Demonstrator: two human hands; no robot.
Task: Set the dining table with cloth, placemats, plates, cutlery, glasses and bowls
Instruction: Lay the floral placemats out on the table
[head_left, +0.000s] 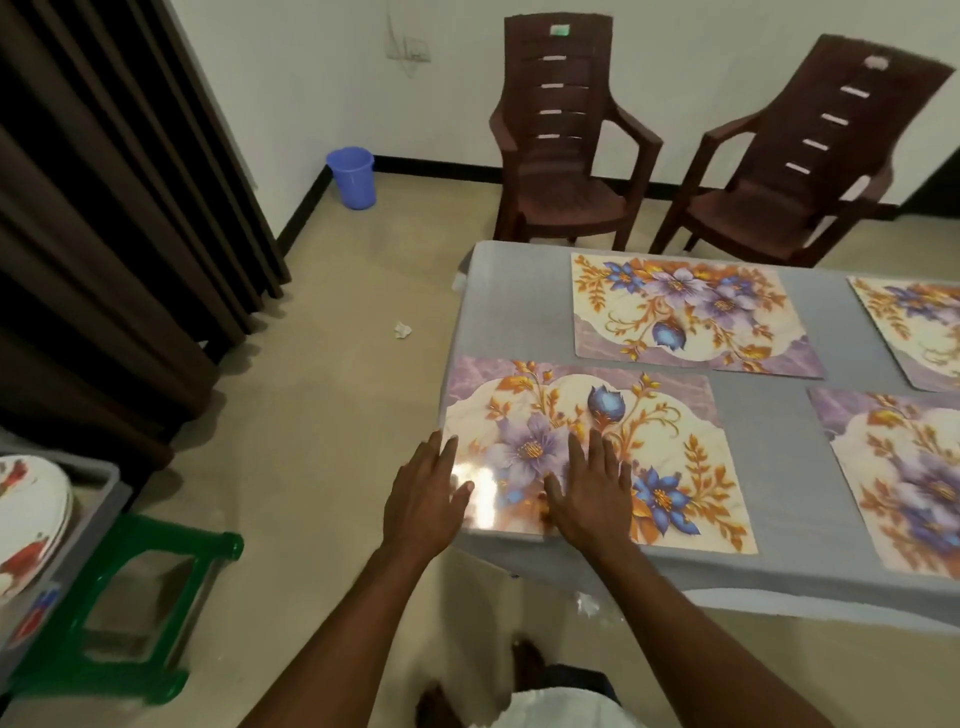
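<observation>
Home dining room: clothed table (519, 312), plastic chairs (561, 156), curtain (104, 208).

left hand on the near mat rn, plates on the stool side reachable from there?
Probably yes. The left hand lies flat on the near placemat; the plate stack sits lower left, with only bare floor and the green stool between.

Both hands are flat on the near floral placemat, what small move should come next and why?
Probably nudge the near floral placemat rightward: its left edge seems to overhang the grey tablecloth, while the far floral placemat sits well inside. Left hand and right hand already press it flat.
</observation>
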